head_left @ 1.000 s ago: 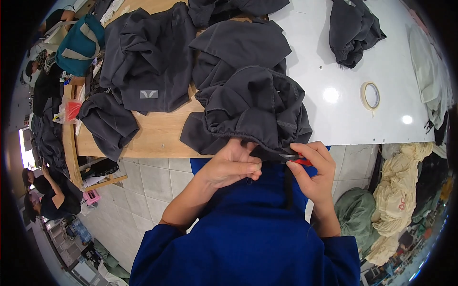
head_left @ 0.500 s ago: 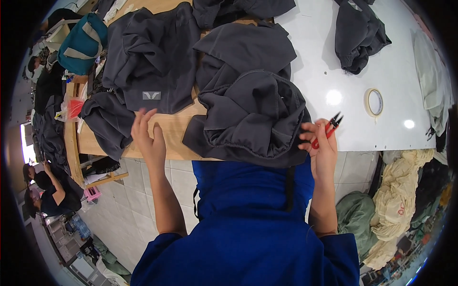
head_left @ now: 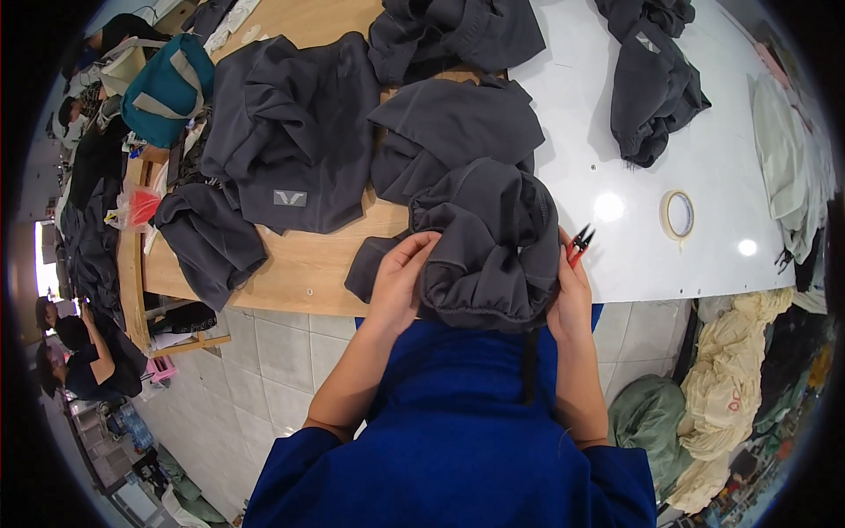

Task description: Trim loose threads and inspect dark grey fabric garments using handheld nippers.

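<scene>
A dark grey garment (head_left: 488, 255) lies bunched at the table's front edge, its gathered elastic edge toward me. My left hand (head_left: 400, 283) pinches the fabric at its left side, thumb and fingers closed on it. At the opposite side, my right hand (head_left: 570, 295) is closed round red-handled thread snips (head_left: 579, 245), their dark blades pointing up and away. The fingers of that hand also press against the garment, partly hidden by cloth. Just beyond lies another folded dark grey garment piece (head_left: 462, 128), touching the bunched one.
More dark grey garments lie on the wooden table (head_left: 339, 264): a large one (head_left: 290, 132) with a light patch and a smaller piece (head_left: 209, 242). The white tabletop holds a tape roll (head_left: 677, 216) and a grey garment (head_left: 656, 92). Cream cloth bundles (head_left: 731, 378) sit lower right.
My left hand has moved right and taken hold of the garment. My right hand has come in against its right side with the snips. The garment is drawn together and slightly nearer me.
</scene>
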Tool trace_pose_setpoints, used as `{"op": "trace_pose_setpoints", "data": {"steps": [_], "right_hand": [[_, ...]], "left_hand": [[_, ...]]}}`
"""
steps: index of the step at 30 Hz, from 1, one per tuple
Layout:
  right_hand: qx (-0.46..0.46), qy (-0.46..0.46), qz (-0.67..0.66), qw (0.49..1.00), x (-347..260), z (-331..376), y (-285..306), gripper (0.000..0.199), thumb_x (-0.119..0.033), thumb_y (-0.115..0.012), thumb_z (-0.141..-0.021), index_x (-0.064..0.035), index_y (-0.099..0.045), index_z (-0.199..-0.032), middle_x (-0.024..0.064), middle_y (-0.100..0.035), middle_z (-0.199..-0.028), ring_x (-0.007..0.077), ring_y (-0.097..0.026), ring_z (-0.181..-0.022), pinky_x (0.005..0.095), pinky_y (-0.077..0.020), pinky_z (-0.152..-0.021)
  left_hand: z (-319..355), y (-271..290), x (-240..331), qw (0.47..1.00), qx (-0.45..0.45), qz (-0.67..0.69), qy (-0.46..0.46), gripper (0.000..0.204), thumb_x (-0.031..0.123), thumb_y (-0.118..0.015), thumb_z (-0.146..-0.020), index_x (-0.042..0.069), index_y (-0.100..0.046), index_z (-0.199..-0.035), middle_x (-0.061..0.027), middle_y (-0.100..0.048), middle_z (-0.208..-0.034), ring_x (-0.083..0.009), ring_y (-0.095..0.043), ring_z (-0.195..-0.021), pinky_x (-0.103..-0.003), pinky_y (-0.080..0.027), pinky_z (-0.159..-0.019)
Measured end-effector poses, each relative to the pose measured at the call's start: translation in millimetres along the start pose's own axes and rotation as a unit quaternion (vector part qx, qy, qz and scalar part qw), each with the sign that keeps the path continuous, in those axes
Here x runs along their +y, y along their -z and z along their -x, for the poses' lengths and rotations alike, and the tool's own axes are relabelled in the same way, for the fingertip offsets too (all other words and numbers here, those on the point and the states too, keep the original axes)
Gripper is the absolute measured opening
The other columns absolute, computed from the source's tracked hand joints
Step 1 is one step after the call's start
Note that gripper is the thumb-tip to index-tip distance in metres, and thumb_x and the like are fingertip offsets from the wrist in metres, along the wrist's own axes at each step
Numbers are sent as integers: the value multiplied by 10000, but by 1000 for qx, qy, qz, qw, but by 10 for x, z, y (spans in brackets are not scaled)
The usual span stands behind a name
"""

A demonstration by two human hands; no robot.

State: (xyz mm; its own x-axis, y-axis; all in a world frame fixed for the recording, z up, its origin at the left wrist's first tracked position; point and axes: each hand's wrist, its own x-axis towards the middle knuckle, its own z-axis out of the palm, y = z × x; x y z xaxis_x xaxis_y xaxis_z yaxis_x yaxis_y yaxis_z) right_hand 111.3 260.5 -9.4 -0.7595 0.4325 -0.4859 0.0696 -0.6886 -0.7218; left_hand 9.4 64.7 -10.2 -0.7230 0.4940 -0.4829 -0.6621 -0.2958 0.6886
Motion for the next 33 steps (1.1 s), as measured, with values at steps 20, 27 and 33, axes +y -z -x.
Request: {"op": "trace_pose_setpoints", "data": {"steps": [20,27,33], "right_hand": [[-14,-3,-297,955,-188,-49,324,252,-150,-401,-932,-27,-550,-1094,132,-593,-1108,247,-562,-1047,378,-439,-931],[-85,5,-278,957,-192,-44,428,345,-206,-388,-940,-13,-520,-1194,149,-555,-1200,273,-524,-1119,402,-396,-983],[-108,-10,-223,969,-291,52,281,235,-111,-509,-875,-28,-525,-1095,109,-586,-1071,234,-556,-1024,352,-410,-939]], "left_hand": [[174,70,284,968,-234,93,-21,513,266,-499,-923,35,-318,-1343,-80,-495,-1255,-181,-497,-1136,-329,-424,-928],[189,-55,240,980,-186,59,-44,429,222,-498,-927,41,-397,-1303,-69,-521,-1230,-175,-510,-1124,-322,-422,-926],[252,-76,313,982,-171,32,-74,405,110,-575,-861,29,-460,-1240,-58,-568,-1135,-148,-538,-1043,-285,-425,-891]]}}
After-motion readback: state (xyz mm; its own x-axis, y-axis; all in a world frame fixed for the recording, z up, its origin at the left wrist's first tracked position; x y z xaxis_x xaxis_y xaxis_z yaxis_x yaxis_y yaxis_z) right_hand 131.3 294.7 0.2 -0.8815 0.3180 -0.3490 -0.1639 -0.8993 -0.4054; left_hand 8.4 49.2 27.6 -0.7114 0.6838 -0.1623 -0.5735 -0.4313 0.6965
